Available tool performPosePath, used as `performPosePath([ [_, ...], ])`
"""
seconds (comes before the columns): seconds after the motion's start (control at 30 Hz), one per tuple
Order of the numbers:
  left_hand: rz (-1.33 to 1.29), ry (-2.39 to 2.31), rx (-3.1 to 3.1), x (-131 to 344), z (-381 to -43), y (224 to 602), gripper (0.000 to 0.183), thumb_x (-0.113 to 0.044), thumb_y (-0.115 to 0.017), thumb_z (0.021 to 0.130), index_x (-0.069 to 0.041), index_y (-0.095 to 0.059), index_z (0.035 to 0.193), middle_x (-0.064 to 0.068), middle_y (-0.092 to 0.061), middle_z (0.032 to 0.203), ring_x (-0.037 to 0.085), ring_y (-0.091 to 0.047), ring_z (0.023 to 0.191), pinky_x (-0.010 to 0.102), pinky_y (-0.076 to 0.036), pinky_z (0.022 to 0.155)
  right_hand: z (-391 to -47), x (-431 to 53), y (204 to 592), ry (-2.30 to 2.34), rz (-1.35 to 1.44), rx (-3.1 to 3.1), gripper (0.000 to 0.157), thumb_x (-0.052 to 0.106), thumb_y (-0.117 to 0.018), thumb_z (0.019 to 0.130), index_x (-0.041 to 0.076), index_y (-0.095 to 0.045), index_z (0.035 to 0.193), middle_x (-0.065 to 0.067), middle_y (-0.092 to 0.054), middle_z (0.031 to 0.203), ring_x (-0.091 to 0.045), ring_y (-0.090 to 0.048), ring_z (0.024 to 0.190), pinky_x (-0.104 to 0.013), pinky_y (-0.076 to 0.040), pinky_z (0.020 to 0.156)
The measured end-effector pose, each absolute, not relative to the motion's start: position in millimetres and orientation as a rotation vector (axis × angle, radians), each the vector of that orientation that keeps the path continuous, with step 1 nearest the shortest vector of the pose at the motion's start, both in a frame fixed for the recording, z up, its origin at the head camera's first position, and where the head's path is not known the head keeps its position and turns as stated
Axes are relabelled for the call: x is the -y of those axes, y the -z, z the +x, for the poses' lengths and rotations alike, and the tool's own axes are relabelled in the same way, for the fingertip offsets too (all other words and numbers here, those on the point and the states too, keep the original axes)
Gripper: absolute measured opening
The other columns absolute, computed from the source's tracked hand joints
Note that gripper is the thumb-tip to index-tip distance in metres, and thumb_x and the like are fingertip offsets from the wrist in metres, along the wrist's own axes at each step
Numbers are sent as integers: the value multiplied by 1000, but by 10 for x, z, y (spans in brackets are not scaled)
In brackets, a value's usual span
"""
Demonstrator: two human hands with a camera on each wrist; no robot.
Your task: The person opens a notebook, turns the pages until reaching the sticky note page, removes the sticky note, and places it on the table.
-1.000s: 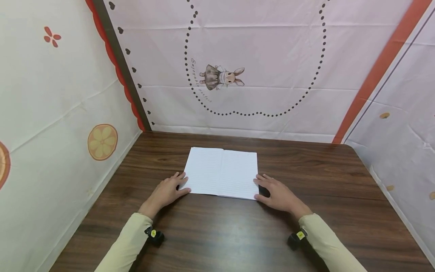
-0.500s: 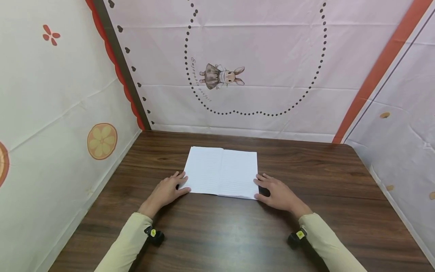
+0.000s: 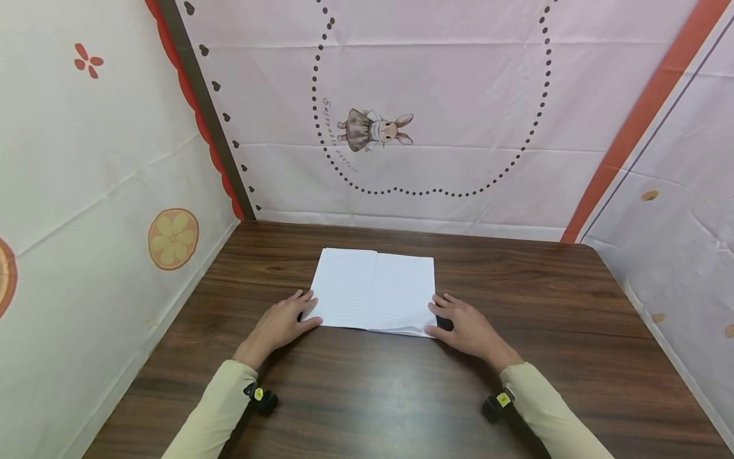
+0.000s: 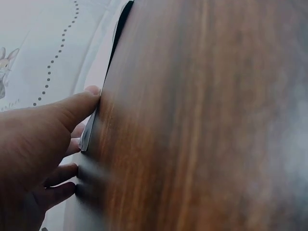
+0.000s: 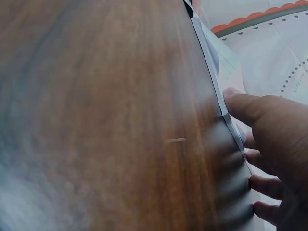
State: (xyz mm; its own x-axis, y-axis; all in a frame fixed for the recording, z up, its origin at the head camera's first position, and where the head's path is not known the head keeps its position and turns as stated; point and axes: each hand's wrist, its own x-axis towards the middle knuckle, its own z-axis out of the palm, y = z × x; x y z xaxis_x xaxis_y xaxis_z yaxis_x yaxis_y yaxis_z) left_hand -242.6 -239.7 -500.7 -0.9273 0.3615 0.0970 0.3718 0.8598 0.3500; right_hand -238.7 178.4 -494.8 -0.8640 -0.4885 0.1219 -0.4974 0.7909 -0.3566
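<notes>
An open notebook [image 3: 350,287] with ruled white pages lies flat on the dark wooden table. At its lower left corner rests my left hand [image 3: 281,324], thumb and forefinger on the page and the other fingers spread on the table. My right hand [image 3: 471,328] touches the lower right corner with its thumb [image 5: 240,103] on the page. Near that thumb, the bottom edge of the right page bulges up off the sheets below. In the left wrist view, the left thumb [image 4: 82,103] presses on the notebook's near edge.
The brown wooden table [image 3: 367,389] spreads around the notebook. A printed cloth [image 3: 459,115] with a rabbit figure hangs behind it, and similar cloths line both sides. Small black devices with yellow marks [image 3: 259,393] are strapped at both wrists.
The right thumb has slid slightly left on the page corner, and the bottom edge of the right page has bowed upward. The left hand has stayed in place.
</notes>
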Motion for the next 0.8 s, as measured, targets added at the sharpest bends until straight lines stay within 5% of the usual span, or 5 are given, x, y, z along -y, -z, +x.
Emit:
performPosePath([
  [0.47,-684,399,2776,2286,-2477,4966,52,-44,-57,94,-4,-61,127,16,-52,138,34,-48,128,50,-40,103,-2373,-1789,4938,-622,816,2949,69,56,-61,87,10,-51,138,-7,-42,148,-33,-35,138,-57,-35,105],
  [0.8,-900,413,2540,1661,-2563,4713,45,-41,-55,95,-9,-62,126,10,-56,135,26,-52,124,42,-42,103,-2401,-1806,4965,-622,795,2957,70,60,-59,86,12,-52,138,-4,-42,147,-31,-35,138,-56,-35,105],
])
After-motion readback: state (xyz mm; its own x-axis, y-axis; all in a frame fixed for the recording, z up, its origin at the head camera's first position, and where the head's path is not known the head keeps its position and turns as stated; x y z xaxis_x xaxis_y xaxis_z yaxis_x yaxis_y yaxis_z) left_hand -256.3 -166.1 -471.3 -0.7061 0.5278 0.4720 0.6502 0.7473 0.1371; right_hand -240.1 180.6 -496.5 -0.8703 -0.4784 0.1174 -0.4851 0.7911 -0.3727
